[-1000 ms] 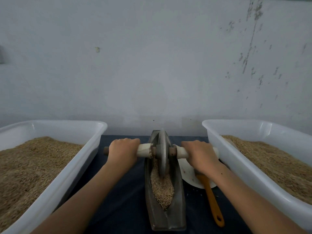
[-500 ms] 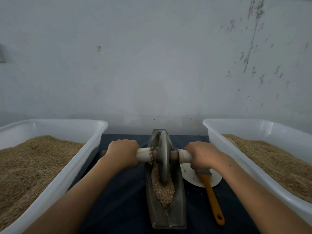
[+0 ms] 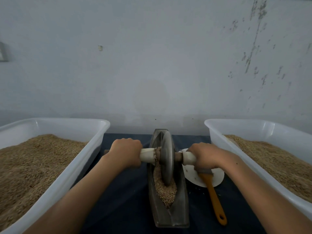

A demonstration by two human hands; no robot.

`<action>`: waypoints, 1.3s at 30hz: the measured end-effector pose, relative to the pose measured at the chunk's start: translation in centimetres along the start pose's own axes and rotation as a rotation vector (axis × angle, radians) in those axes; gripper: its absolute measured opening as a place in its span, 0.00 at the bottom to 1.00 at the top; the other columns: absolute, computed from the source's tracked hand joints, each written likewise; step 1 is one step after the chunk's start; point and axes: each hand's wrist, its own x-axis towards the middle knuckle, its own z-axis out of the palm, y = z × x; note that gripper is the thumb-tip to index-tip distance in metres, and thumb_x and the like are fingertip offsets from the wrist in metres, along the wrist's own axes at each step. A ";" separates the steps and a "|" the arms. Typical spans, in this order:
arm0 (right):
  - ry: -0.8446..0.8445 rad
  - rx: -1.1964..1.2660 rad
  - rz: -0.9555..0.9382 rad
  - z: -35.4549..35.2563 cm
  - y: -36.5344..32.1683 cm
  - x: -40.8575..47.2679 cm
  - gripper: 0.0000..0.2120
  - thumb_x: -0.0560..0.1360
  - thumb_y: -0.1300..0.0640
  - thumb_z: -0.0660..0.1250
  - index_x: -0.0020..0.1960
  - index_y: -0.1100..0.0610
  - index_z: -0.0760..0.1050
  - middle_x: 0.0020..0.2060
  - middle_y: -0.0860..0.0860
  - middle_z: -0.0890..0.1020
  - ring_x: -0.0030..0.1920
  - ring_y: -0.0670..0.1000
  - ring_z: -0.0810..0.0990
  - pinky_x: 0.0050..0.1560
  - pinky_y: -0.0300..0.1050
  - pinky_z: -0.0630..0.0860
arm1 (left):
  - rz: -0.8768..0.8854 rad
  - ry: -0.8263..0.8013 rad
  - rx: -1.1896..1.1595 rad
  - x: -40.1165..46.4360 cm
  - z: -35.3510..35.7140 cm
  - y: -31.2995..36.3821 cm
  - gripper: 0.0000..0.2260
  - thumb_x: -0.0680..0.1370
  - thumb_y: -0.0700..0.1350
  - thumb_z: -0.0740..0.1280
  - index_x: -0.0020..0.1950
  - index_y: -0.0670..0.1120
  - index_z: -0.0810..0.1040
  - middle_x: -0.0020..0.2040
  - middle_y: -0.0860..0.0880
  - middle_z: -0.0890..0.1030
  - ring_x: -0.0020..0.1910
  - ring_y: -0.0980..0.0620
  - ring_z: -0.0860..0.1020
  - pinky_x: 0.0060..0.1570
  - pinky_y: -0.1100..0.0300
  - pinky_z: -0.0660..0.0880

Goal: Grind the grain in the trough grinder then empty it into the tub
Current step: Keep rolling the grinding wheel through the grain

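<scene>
A grey boat-shaped trough grinder point(image 3: 168, 215) lies lengthwise on the dark cloth between two tubs. Brown grain point(image 3: 166, 191) fills its groove. A grey stone wheel point(image 3: 166, 159) stands upright in the groove on a wooden axle with pale handles. My left hand point(image 3: 125, 152) grips the left handle and my right hand point(image 3: 205, 155) grips the right handle. A white tub point(image 3: 70, 176) full of grain sits at the left, and a second white tub point(image 3: 236, 149) of grain sits at the right.
A brush with an orange handle point(image 3: 215, 200) rests partly on a small white plate point(image 3: 209, 178) right of the grinder. A pale wall stands close behind. The tubs hem the grinder in on both sides.
The wheel has rolled toward me along the groove, with both hands drawn back on the handles. The grain has shifted slightly around the wheel.
</scene>
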 end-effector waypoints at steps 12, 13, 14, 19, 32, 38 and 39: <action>0.504 -0.121 0.008 2.1 -0.8 0.9 0.08 0.75 0.59 0.63 0.45 0.48 0.66 0.42 0.47 0.78 0.39 0.50 0.73 0.40 0.44 0.67 | -0.079 0.283 -0.054 0.1 1.9 0.2 0.07 0.75 0.50 0.63 0.53 0.52 0.73 0.46 0.53 0.78 0.46 0.52 0.77 0.39 0.60 0.63; 0.540 -0.123 0.004 2.4 -0.8 1.0 0.08 0.75 0.59 0.63 0.45 0.48 0.65 0.41 0.47 0.78 0.39 0.51 0.74 0.39 0.44 0.66 | -0.072 0.338 -0.039 0.1 2.2 0.2 0.07 0.76 0.50 0.63 0.52 0.52 0.72 0.45 0.54 0.78 0.45 0.53 0.77 0.38 0.60 0.62; 0.555 -0.122 0.003 2.5 -0.8 1.0 0.08 0.76 0.59 0.62 0.46 0.48 0.65 0.42 0.48 0.78 0.40 0.51 0.74 0.39 0.44 0.65 | -0.067 0.364 -0.033 0.1 2.4 0.2 0.06 0.76 0.50 0.62 0.52 0.52 0.72 0.45 0.54 0.78 0.45 0.53 0.77 0.38 0.60 0.62; 0.386 -0.124 0.006 1.4 -0.9 0.5 0.08 0.74 0.59 0.66 0.48 0.48 0.69 0.46 0.49 0.79 0.42 0.49 0.73 0.44 0.44 0.69 | -0.043 0.127 -0.072 0.4 1.5 -0.3 0.11 0.73 0.50 0.66 0.55 0.52 0.75 0.48 0.51 0.79 0.47 0.50 0.78 0.40 0.59 0.66; 0.189 -0.117 0.039 0.6 -0.9 0.6 0.10 0.73 0.58 0.68 0.53 0.50 0.74 0.44 0.49 0.79 0.44 0.50 0.77 0.43 0.43 0.71 | -0.066 -0.020 -0.079 0.2 0.6 -0.2 0.15 0.71 0.52 0.68 0.56 0.52 0.75 0.48 0.51 0.79 0.45 0.51 0.76 0.41 0.58 0.67; 0.472 -0.078 0.032 2.1 -0.8 0.8 0.09 0.76 0.59 0.63 0.44 0.48 0.65 0.40 0.47 0.75 0.39 0.50 0.73 0.40 0.44 0.67 | -0.074 0.292 -0.036 0.2 1.7 0.3 0.07 0.77 0.50 0.63 0.54 0.52 0.72 0.48 0.53 0.79 0.47 0.52 0.77 0.40 0.60 0.65; 0.454 -0.075 0.025 2.0 -0.8 0.8 0.08 0.76 0.59 0.63 0.45 0.48 0.66 0.41 0.47 0.77 0.40 0.50 0.74 0.41 0.44 0.68 | -0.074 0.267 -0.037 0.2 1.6 0.2 0.08 0.76 0.50 0.63 0.54 0.52 0.73 0.48 0.52 0.79 0.47 0.52 0.77 0.40 0.60 0.65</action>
